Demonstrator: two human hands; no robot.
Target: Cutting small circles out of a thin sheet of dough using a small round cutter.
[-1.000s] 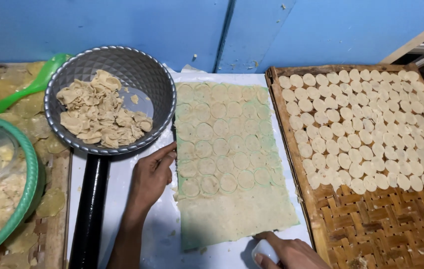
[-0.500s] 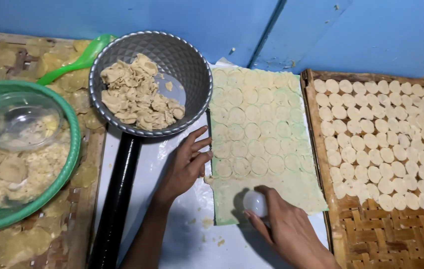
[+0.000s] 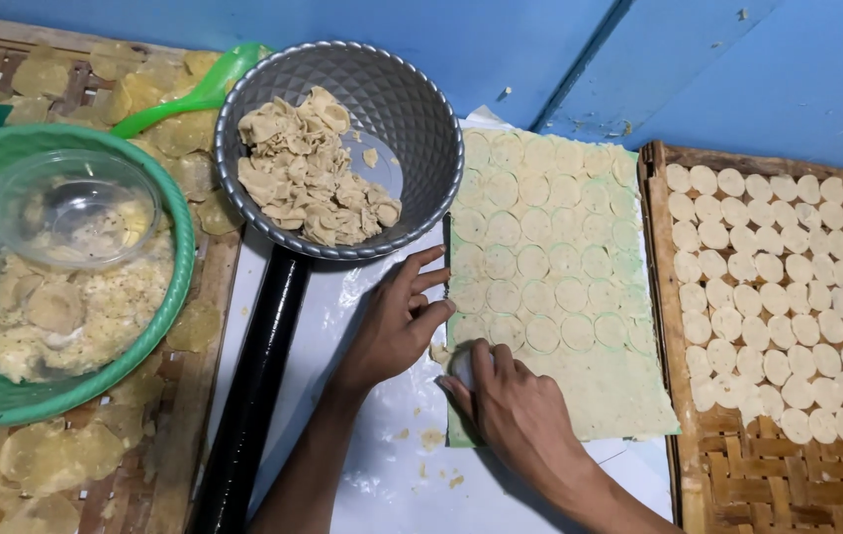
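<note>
A thin rolled-out sheet of pale dough lies on white plastic, marked all over with cut circles. My left hand rests flat at the sheet's left edge, fingers spread. My right hand presses down on a small white round cutter at the sheet's lower left corner; the cutter is mostly hidden under my fingers.
A grey metal bowl of dough scraps sits above my left hand. A black rolling pin lies left of it. A green basin with a clear bowl is far left. A woven tray of cut dough discs is on the right.
The view has shifted right and closer. My right hand has moved up from the near edge onto the sheet's lower left corner with the cutter. My left hand stays at the sheet's edge.
</note>
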